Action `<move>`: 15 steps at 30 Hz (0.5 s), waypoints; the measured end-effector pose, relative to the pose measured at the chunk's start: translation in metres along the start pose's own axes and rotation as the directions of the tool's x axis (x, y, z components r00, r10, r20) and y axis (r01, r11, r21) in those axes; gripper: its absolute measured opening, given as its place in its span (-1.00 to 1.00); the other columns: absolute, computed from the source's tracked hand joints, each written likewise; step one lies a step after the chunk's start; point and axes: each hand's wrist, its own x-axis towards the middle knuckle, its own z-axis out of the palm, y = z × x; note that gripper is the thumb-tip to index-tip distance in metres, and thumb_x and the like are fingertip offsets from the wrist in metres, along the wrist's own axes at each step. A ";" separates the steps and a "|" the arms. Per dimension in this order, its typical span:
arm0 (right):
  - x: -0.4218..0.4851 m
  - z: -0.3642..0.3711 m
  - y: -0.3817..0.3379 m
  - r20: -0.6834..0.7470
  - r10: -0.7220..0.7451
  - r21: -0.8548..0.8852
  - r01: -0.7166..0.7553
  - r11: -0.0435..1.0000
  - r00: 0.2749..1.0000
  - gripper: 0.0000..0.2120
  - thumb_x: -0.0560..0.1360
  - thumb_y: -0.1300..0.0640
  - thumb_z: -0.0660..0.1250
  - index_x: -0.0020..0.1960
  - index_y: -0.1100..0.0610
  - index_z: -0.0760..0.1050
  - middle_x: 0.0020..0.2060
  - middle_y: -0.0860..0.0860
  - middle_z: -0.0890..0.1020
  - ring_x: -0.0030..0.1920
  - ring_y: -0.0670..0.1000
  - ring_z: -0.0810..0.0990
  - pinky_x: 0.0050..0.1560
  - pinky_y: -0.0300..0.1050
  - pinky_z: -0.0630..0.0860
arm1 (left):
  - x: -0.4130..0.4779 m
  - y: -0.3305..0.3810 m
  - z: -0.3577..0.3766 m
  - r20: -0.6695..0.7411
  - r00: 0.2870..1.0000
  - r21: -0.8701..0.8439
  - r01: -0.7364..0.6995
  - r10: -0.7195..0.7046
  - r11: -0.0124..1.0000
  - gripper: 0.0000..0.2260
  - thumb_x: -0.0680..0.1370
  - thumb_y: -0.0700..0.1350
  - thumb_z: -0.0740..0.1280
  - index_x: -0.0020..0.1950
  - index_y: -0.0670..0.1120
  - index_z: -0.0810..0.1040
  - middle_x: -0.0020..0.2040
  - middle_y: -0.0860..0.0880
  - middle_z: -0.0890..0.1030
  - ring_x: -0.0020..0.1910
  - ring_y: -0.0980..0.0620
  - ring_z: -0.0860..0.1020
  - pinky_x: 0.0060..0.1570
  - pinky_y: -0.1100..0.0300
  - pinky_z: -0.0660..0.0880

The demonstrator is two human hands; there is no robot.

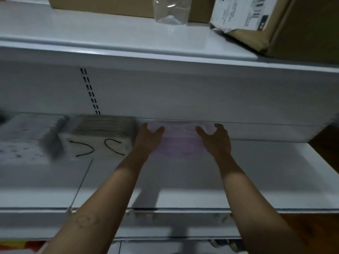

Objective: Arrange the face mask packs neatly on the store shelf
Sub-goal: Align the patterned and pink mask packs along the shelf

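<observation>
Item: pink mask pack [178, 142], lying at shelf [256, 171] rear, just R of white pack [99, 140]. I'm seeing L hand [146, 142] and R hand [216, 140] part-open, cupping its ends; firm grip: can't tell.

Head view, counts only.

Hands: two, left hand [148, 139] and right hand [216, 139].

Face mask packs on the middle shelf [256, 171]: three visible. One pink pack [180, 142], one white pack with black ear loops [100, 138], one blurred white pack [23, 138] at far left.

White shelves: two counted, the middle shelf and the upper shelf [91, 32].

Cardboard boxes on the upper shelf: two, one box at rear left [102, 4], one labelled box [275, 24] at right.

Clear plastic bottles: one [171, 11].
</observation>
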 end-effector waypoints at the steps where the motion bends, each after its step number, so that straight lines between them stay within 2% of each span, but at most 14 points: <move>1: 0.009 -0.004 -0.003 0.104 0.112 0.029 -0.115 0.993 0.988 -0.17 0.41 -0.24 0.41 0.47 0.24 0.25 0.41 0.18 0.39 0.39 0.16 0.39 0.31 -0.03 0.35 | -0.001 0.005 0.003 -0.026 0.997 -0.084 0.073 -0.075 0.994 -0.63 0.57 0.02 0.36 0.30 -0.11 0.43 0.26 -0.04 0.46 0.16 0.04 0.47 -0.03 0.34 0.43; 2: 0.015 -0.007 -0.004 0.202 0.193 0.045 -0.206 0.978 0.960 -0.17 0.40 -0.24 0.42 0.43 0.29 0.29 0.37 0.20 0.42 0.36 0.18 0.42 0.26 -0.03 0.39 | 0.000 0.007 0.004 -0.019 0.988 -0.166 0.146 -0.151 0.975 -0.64 0.55 0.03 0.38 0.25 -0.15 0.46 0.18 -0.06 0.48 0.06 0.03 0.49 -0.14 0.30 0.41; 3: 0.020 -0.008 -0.003 0.290 0.233 0.059 -0.260 0.964 0.928 -0.26 0.41 -0.22 0.43 0.34 0.31 0.39 0.29 0.21 0.49 0.29 0.20 0.48 0.16 -0.03 0.43 | 0.000 0.008 0.006 0.011 0.974 -0.248 0.224 -0.228 0.942 -0.64 0.54 0.05 0.40 0.19 -0.18 0.50 0.12 -0.10 0.53 -0.04 -0.01 0.53 -0.19 0.25 0.40; 4: 0.024 -0.008 -0.001 0.368 0.245 0.085 -0.295 0.952 0.897 -0.42 0.42 -0.18 0.44 0.17 0.28 0.51 0.16 0.20 0.54 0.18 0.20 0.54 0.06 -0.04 0.44 | -0.001 0.008 0.005 0.093 0.948 -0.311 0.319 -0.306 0.895 -0.71 0.53 0.06 0.40 0.04 -0.15 0.52 -0.01 -0.13 0.57 -0.18 -0.03 0.53 -0.27 0.21 0.40; 5: 0.025 -0.008 0.002 0.420 0.240 0.120 -0.316 0.941 0.875 -0.56 0.43 -0.14 0.44 0.02 0.23 0.54 0.04 0.17 0.54 0.05 0.17 0.57 -0.02 -0.05 0.42 | -0.006 0.012 0.004 0.177 0.915 -0.356 0.402 -0.362 0.843 -0.76 0.54 0.06 0.38 -0.10 -0.11 0.51 -0.19 -0.12 0.59 -0.31 -0.02 0.52 -0.37 0.21 0.40; 6: 0.027 -0.007 0.005 0.453 0.230 0.140 -0.324 0.936 0.861 -0.62 0.43 -0.10 0.46 -0.05 0.21 0.53 -0.02 0.14 0.53 -0.08 0.14 0.56 -0.05 -0.06 0.39 | -0.007 0.012 0.002 0.201 0.902 -0.344 0.431 -0.383 0.834 -0.77 0.55 0.05 0.37 -0.18 -0.08 0.47 -0.35 -0.08 0.59 -0.42 -0.02 0.54 -0.49 0.23 0.41; 7: 0.031 -0.007 0.009 0.477 0.227 0.139 -0.327 0.935 0.849 -0.60 0.41 -0.09 0.48 -0.03 0.23 0.53 -0.05 0.14 0.54 -0.15 0.12 0.53 -0.05 -0.05 0.39 | -0.009 0.014 0.001 0.214 0.896 -0.326 0.440 -0.388 0.837 -0.77 0.56 0.03 0.36 -0.20 -0.07 0.46 -0.48 -0.04 0.58 -0.52 0.01 0.56 -0.60 0.27 0.41; 8: 0.035 -0.006 0.011 0.496 0.233 0.134 -0.339 0.931 0.836 -0.57 0.39 -0.09 0.49 0.02 0.25 0.55 -0.06 0.16 0.56 -0.16 0.13 0.53 -0.05 -0.05 0.41 | -0.007 0.016 0.000 0.216 0.896 -0.286 0.437 -0.387 0.853 -0.78 0.56 0.02 0.37 -0.20 -0.06 0.47 -0.53 -0.02 0.57 -0.57 0.04 0.56 -0.63 0.31 0.41; 10: 0.041 -0.006 0.012 0.543 0.240 0.154 -0.376 0.914 0.805 -0.61 0.35 -0.07 0.52 -0.01 0.21 0.59 -0.09 0.17 0.60 -0.15 0.13 0.56 -0.01 -0.01 0.50 | -0.003 0.020 -0.001 0.209 0.886 -0.252 0.457 -0.413 0.853 -0.77 0.50 0.08 0.42 -0.18 -0.04 0.50 -0.37 -0.04 0.59 -0.42 0.00 0.56 -0.40 0.29 0.46; 12: 0.045 -0.005 0.012 0.587 0.256 0.163 -0.422 0.892 0.768 -0.71 0.36 -0.03 0.52 -0.09 0.17 0.59 -0.18 0.14 0.61 -0.21 0.11 0.57 -0.01 0.04 0.55 | 0.000 0.025 0.000 0.221 0.859 -0.205 0.504 -0.462 0.839 -0.73 0.44 0.14 0.45 -0.14 -0.03 0.52 -0.24 -0.05 0.55 -0.30 -0.01 0.53 -0.20 0.21 0.44; 13: 0.046 -0.004 0.012 0.592 0.260 0.157 -0.425 0.891 0.763 -0.75 0.38 0.00 0.50 -0.14 0.16 0.57 -0.24 0.12 0.59 -0.25 0.10 0.55 -0.04 0.04 0.55 | -0.001 0.029 0.001 0.230 0.847 -0.182 0.521 -0.479 0.834 -0.73 0.44 0.15 0.45 -0.14 -0.03 0.52 -0.25 -0.06 0.56 -0.31 -0.01 0.54 -0.18 0.20 0.45; 15: 0.047 -0.004 0.009 0.602 0.269 0.148 -0.436 0.888 0.752 -0.78 0.42 0.04 0.47 -0.22 0.16 0.51 -0.31 0.09 0.52 -0.32 0.07 0.49 -0.14 0.00 0.52 | 0.001 0.034 0.005 0.244 0.839 -0.144 0.527 -0.486 0.837 -0.72 0.48 0.12 0.42 -0.22 -0.06 0.49 -0.38 -0.06 0.57 -0.45 0.02 0.55 -0.34 0.29 0.47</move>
